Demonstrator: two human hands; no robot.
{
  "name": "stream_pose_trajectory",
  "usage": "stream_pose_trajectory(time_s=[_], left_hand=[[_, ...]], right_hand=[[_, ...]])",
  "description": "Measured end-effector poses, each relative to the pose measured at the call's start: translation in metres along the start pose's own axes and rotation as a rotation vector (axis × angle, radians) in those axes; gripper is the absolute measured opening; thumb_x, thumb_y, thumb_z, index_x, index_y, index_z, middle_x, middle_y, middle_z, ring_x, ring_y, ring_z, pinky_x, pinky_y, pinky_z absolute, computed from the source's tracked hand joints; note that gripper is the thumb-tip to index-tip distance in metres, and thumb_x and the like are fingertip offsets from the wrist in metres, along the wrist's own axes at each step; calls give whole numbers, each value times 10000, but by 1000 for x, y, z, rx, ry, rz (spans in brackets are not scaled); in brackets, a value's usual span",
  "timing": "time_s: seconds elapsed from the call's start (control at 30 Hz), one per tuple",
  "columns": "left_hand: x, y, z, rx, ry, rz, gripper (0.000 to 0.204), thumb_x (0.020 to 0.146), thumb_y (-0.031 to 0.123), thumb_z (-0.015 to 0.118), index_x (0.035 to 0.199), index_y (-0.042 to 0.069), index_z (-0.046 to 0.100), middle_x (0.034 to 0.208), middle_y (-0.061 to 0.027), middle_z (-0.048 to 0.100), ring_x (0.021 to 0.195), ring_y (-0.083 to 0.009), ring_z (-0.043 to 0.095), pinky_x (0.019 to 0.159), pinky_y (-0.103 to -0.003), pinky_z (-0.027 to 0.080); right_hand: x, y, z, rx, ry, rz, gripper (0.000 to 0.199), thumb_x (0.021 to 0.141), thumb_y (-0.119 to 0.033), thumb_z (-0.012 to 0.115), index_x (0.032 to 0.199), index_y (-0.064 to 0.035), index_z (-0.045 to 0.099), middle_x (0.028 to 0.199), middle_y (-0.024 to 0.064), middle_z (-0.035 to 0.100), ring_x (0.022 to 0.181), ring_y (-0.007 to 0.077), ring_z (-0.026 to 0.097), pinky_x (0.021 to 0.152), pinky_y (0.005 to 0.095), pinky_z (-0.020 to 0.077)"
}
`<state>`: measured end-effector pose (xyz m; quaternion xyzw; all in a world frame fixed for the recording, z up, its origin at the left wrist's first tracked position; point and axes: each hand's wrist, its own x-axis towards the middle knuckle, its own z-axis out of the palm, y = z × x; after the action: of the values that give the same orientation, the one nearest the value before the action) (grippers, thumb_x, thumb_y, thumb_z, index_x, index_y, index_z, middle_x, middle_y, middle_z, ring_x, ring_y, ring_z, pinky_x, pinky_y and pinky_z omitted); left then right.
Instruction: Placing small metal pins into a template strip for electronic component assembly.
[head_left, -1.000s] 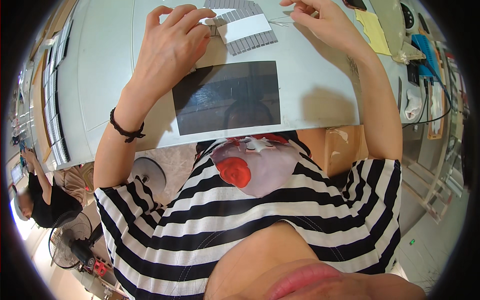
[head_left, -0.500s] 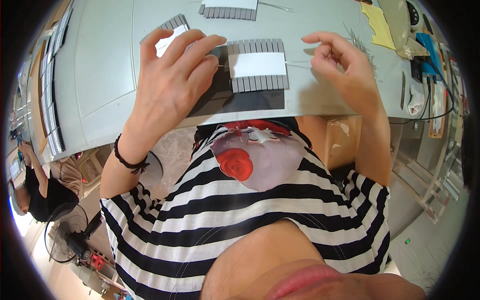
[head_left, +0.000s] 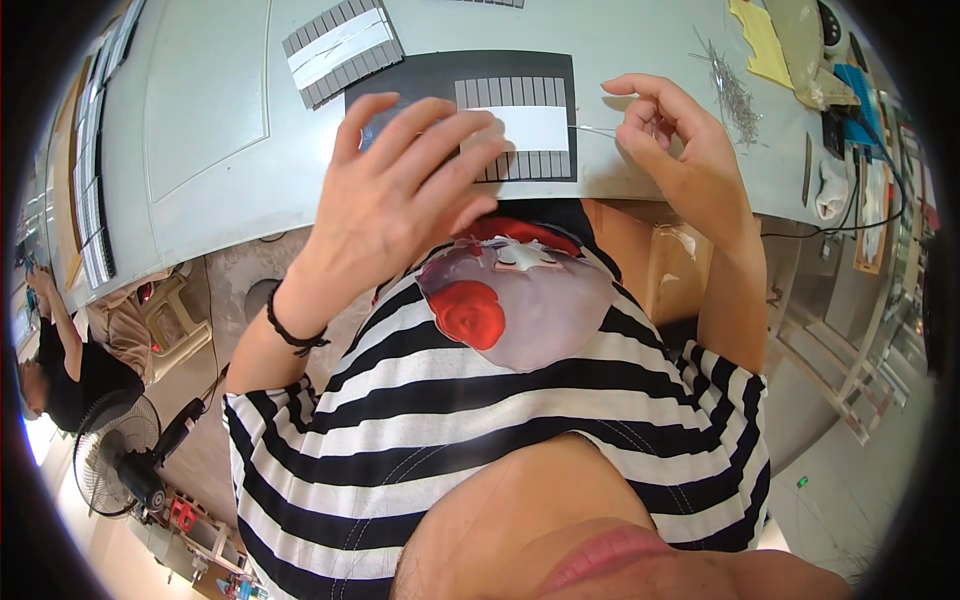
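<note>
— One thin wire [head_left: 592,129] is what the work turns on: it runs sideways, long axis left to right along the table's near edge, one end reaching into the ribbed grey strip with the white band [head_left: 520,127], the other pinched in the right hand [head_left: 672,150].

— Why hold it at that end?

— My guess is that a pinch at the free tip lets thumb and forefinger steer it level into the ribs. The other fingers of that hand curl loosely above.

— And the left hand [head_left: 400,205]?

— Spread, fingers fanned, the fingertips lying over the strip's left part. It looks to be pressing the strip flat so it cannot slide; whether it truly bears down I cannot tell.

— Where does the strip lie?

— On a dark mat [head_left: 440,85] at the near edge of the pale grey table [head_left: 200,120], ribs running across its width, long side parallel to the edge. The mat probably gives contrast.

— Anything farther out?

— A second ribbed strip [head_left: 342,50] lies tilted, up and left of the mat. A loose heap of spare wires [head_left: 728,88] sits to the right, near the wire hand, with yellow paper [head_left: 760,40] beyond. Low at the left stands a floor fan [head_left: 115,465].
</note>
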<state>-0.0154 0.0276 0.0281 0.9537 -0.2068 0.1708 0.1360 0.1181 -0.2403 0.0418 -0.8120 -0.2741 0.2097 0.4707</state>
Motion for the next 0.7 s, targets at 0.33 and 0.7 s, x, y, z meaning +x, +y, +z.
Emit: stream_pose_trajectory(time_s=[0.33,0.7], left_hand=[[-6,6,15,-46,-57,-6,528,848,392,770,1298,134,669,1345,-11,647,1213,-225,606,1108,-498,362],[-6,5,19,-78,-8,2,455,856,351,751,1225,96,673,1288,-26,632,1199,-218,582,1078,-509,384]], right_hand=[[20,-32,35,-61,-80,-191,318,871,-29,633,1188,-32,659,777,35,586,744,159,541,709,311,474],[21,-31,47,-167,23,-360,287,851,-38,680,1137,-43,695,831,93,647,814,277,610,755,385,513]])
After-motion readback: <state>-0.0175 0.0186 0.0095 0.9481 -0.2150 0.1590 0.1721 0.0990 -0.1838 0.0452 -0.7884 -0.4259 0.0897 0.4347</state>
